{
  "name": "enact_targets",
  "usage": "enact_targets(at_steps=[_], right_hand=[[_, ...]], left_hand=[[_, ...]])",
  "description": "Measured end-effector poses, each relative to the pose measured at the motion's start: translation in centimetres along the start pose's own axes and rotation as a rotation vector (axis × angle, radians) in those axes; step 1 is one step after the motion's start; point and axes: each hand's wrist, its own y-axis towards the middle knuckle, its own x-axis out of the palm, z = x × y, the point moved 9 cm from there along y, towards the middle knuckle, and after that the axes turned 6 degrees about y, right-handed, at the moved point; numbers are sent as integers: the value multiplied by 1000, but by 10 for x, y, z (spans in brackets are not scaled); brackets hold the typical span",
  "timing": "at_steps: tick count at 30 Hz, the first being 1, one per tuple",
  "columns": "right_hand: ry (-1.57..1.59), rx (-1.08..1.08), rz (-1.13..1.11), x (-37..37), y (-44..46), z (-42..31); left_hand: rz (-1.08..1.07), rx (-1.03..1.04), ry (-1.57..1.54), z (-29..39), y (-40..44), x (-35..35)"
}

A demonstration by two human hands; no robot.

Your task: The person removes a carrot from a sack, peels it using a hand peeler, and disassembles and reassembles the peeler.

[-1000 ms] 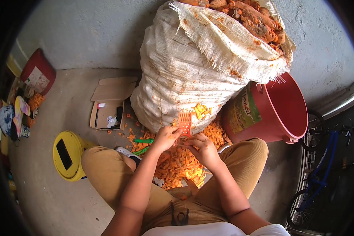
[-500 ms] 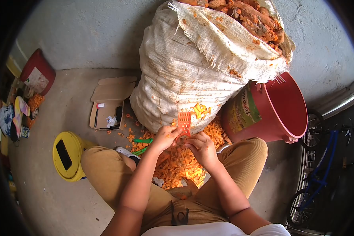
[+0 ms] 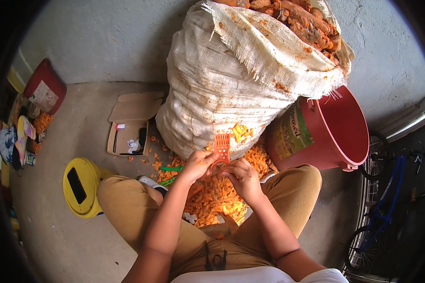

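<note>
My left hand (image 3: 198,165) grips an orange plastic peeler (image 3: 223,145) by its side, with thumb and fingers pressed together. Slots and round holes run through the peeler's flat upper part, and its forked lower end points down toward me. Close against that lower end, my right hand (image 3: 243,177) is closed in a pinch; what lies between its fingertips is too small to make out. Orange bits stick to both hands. Beneath them spreads a heap of orange peelings (image 3: 212,195) between my legs. Green plastic handles (image 3: 171,169) lie at the heap's left edge.
A large white woven sack (image 3: 217,80) full of soiled orange roots (image 3: 302,21) stands ahead. Right of it leans a red bucket (image 3: 288,141). To the left are an open cardboard box (image 3: 132,134) and a yellow bucket (image 3: 82,203) with a phone (image 3: 76,185) on its lid. A blue bicycle (image 3: 387,203) stands far right.
</note>
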Motion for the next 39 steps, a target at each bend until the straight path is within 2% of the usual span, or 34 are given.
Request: enact_targets(at_steps=[5,8,11,14,18,21,24,28,31,37,39], right_hand=[[-23,-33,8,0,0,-2],[-60,-18,6,-1,-1,2],[-50,9,39,-7,1,5],[-18,26,46,-8,1,8],[38,18,121,-15,3,6],[597,517,366,-11,-21,64],[733,887,140,8,-36,88],[977,1035,-46,36,-47,86],[1066,1091,-29,39,-52,90],[1097,1109,-17,38,-53,92],[992,1092,-36,33,-49,89]], left_hand=[[11,-14,55,0,-2,3],[-102,17,-22,0,-1,7],[-250,133,-291,11,-4,17],[-333,80,-413,14,-10,20],[-285,88,-369,5,-3,16],[-184,136,-274,13,-3,10],[-142,136,-225,11,-2,8],[-148,141,-155,15,-4,11],[-155,132,-85,17,-6,11],[-203,172,-27,15,-5,16],[-202,174,-31,14,-5,16]])
